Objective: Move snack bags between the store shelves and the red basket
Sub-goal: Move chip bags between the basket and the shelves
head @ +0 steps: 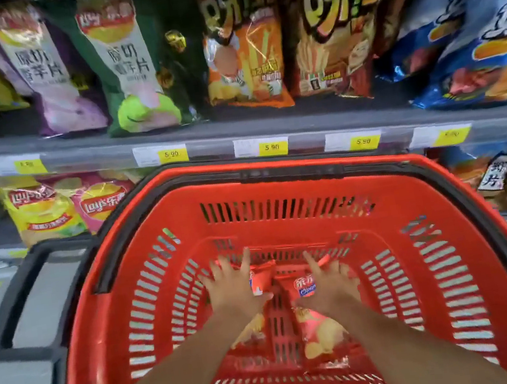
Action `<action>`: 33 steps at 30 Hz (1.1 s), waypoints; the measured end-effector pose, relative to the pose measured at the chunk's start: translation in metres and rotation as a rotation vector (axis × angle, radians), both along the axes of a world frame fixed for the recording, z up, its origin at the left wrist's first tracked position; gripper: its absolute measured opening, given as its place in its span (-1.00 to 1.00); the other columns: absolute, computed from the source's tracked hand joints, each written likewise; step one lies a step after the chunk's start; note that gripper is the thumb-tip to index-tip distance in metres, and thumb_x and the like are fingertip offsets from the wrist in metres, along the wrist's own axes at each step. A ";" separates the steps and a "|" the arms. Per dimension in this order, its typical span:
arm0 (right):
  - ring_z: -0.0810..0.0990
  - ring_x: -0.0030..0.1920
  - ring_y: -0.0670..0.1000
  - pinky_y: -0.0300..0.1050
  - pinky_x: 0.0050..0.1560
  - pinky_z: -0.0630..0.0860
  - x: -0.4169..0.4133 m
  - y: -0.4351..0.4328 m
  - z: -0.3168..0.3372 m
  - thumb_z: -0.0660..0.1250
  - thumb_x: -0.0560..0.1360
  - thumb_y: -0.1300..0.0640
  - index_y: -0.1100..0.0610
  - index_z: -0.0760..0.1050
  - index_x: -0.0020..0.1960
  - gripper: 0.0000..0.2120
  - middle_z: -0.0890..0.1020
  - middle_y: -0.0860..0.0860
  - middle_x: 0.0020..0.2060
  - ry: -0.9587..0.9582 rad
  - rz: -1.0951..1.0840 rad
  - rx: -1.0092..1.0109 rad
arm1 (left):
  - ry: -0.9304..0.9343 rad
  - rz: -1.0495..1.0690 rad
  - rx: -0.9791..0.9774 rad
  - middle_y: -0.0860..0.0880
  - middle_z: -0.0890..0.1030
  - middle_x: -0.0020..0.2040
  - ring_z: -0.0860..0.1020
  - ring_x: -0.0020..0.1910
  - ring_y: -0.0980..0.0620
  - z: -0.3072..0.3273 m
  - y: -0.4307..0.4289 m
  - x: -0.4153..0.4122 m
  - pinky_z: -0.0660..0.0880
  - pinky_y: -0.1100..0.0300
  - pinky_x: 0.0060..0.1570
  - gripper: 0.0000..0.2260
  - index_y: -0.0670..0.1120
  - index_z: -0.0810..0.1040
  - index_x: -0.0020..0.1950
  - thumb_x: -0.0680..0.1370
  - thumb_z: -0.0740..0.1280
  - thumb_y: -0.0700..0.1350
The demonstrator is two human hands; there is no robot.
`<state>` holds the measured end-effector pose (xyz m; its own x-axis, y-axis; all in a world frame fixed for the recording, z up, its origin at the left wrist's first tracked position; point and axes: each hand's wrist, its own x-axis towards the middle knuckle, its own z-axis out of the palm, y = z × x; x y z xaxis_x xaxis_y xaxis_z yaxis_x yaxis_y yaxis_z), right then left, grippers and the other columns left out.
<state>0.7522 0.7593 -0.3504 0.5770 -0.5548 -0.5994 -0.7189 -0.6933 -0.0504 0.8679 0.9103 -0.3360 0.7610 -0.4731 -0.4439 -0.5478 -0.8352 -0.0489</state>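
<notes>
My red basket (451, 261) sat right in front of the shelves (92, 146), slotted walls all round. Down on its floor the left red bag (258, 280) and the right red bag (323, 338) lay side by side, both chip bags, flat, printed side up.

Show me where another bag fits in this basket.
Bare floor: the narrow slotted strip between the left bag and right bag, and the near end below the left bag. Crowded: the middle of the red basket, under the left hand and right hand.
</notes>
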 end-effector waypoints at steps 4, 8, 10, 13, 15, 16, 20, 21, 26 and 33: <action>0.08 0.48 0.28 0.29 0.33 0.30 0.005 -0.004 -0.066 0.39 0.22 -0.45 -0.25 -0.24 0.52 0.12 0.07 0.26 0.48 0.018 -0.048 0.017 | 0.072 0.073 0.073 -0.34 -0.07 0.52 0.05 0.47 -0.40 -0.065 -0.009 0.002 0.22 -0.36 0.30 0.08 0.20 -0.27 0.53 0.27 0.34 0.48; 0.23 0.42 0.28 0.13 0.30 0.37 -0.003 0.001 -0.106 0.41 0.26 -0.38 -0.21 -0.15 0.53 0.06 0.11 0.27 0.43 0.001 -0.149 0.036 | 0.266 0.264 0.058 -0.40 -0.01 0.47 0.23 0.40 -0.42 -0.102 -0.002 0.010 0.36 -0.22 0.29 0.13 0.26 -0.29 0.51 0.25 0.48 0.34; 0.33 0.35 0.24 0.00 0.23 0.42 -0.001 0.000 -0.110 0.42 0.30 -0.30 -0.16 -0.02 0.52 -0.05 0.24 0.25 0.36 -0.039 -0.168 0.062 | 0.340 0.288 -0.020 -0.33 0.30 0.40 0.36 0.35 -0.29 -0.107 0.008 0.014 0.36 -0.02 0.31 0.10 0.20 -0.24 0.54 0.28 0.49 0.28; 0.41 0.26 0.20 -0.04 0.18 0.43 0.004 -0.008 -0.099 0.44 0.29 -0.25 -0.07 0.12 0.48 -0.12 0.44 0.21 0.22 -0.079 -0.160 0.121 | 0.310 0.268 -0.138 -0.12 0.57 0.22 0.50 0.25 -0.12 -0.098 0.015 0.019 0.38 0.18 0.20 -0.11 0.03 0.01 0.55 0.39 0.47 0.11; 0.40 0.27 0.21 -0.03 0.21 0.45 0.004 -0.012 -0.081 0.46 0.28 -0.24 -0.09 0.12 0.48 -0.12 0.40 0.21 0.23 -0.086 -0.172 0.140 | 0.284 0.280 -0.167 -0.09 0.61 0.15 0.53 0.19 -0.11 -0.076 0.013 0.021 0.43 0.18 0.13 -0.18 0.05 0.10 0.51 0.37 0.48 0.08; 0.40 0.27 0.21 -0.03 0.22 0.46 0.002 -0.012 -0.067 0.47 0.28 -0.23 -0.11 0.13 0.48 -0.12 0.36 0.22 0.23 -0.092 -0.164 0.131 | 0.286 0.290 -0.178 -0.10 0.60 0.12 0.53 0.18 -0.12 -0.061 0.012 0.020 0.46 0.16 0.10 -0.19 0.08 0.13 0.49 0.36 0.49 0.07; 0.39 0.24 0.20 -0.03 0.18 0.47 -0.005 -0.004 0.020 0.46 0.29 -0.16 -0.12 0.19 0.44 -0.20 0.33 0.20 0.21 -0.144 -0.129 0.100 | 0.221 0.286 -0.230 -0.15 0.53 0.11 0.51 0.18 -0.15 0.028 0.010 0.013 0.47 0.11 0.12 -0.23 0.14 0.11 0.48 0.39 0.47 0.04; 0.39 0.24 0.20 -0.03 0.15 0.46 -0.006 -0.002 0.046 0.46 0.30 -0.15 -0.11 0.20 0.42 -0.23 0.34 0.19 0.20 -0.161 -0.123 0.095 | 0.202 0.279 -0.243 -0.15 0.53 0.10 0.51 0.16 -0.14 0.054 0.010 0.011 0.47 0.11 0.11 -0.22 0.15 0.11 0.48 0.39 0.47 0.04; 0.38 0.24 0.21 0.04 0.18 0.47 -0.012 0.003 0.186 0.48 0.26 -0.13 -0.12 0.25 0.39 -0.24 0.34 0.15 0.15 -0.287 -0.164 0.100 | 0.212 0.374 -0.340 -0.18 0.47 0.13 0.56 0.08 -0.16 0.193 0.026 0.002 0.52 0.07 0.07 -0.14 0.23 0.07 0.50 0.33 0.50 0.12; 0.37 0.27 0.21 0.06 0.23 0.44 -0.016 0.002 0.397 0.49 0.23 -0.18 -0.12 0.26 0.40 -0.19 0.36 0.17 0.21 -0.478 -0.216 0.111 | 0.099 0.388 -0.463 -0.22 0.40 0.25 0.52 0.13 -0.22 0.408 0.040 -0.005 0.48 0.04 0.01 -0.10 0.25 -0.01 0.52 0.35 0.49 0.16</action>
<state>0.7364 0.7614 0.0463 0.6800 -0.6390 -0.3595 -0.7233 -0.5043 -0.4718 0.8624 0.9504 0.0723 0.8822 -0.3303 -0.3357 -0.1826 -0.8970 0.4026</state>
